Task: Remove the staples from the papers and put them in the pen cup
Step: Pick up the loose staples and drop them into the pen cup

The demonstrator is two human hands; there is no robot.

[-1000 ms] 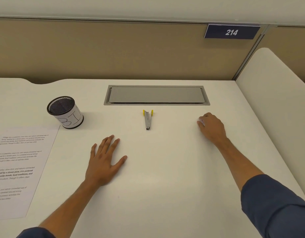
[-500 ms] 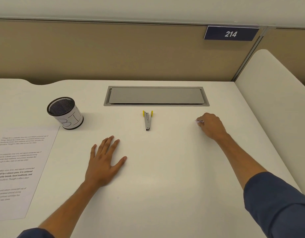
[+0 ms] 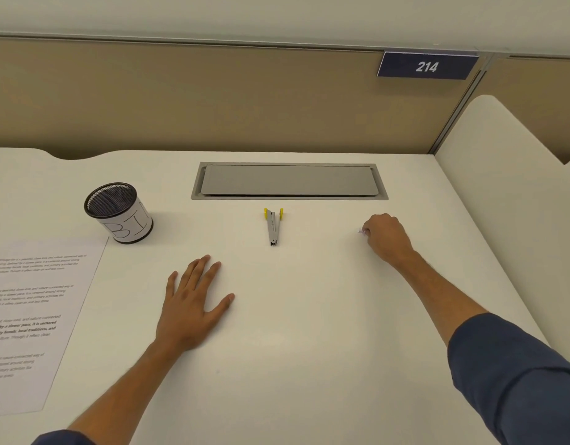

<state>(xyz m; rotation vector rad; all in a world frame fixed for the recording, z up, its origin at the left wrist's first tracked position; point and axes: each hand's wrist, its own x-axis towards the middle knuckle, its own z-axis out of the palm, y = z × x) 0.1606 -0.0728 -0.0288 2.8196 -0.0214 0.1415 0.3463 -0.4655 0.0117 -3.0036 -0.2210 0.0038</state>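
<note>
White tabletop (image 3: pixel 293 364) below tan partition (image 3: pixel 181 101), grey hatch (image 3: pixel 290 180) at centre, staple remover (image 3: pixel 272 227) just before hatch, pen cup (image 3: pixel 118 212) and paper (image 3: pixel 30 319) left of hatch, left hand (image 3: pixel 189 313) flat with fingers spread, right hand (image 3: pixel 386 240) fingers pinching a tiny staple (image 3: pixel 361 231).

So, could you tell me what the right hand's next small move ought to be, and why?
Probably carry the right hand across the desk to the mesh pen cup and let go over its open top. Its fingers are pinched on something tiny and glinting, likely a staple. The cup stands far left, beyond the staple remover; the left hand lies flat.
</note>
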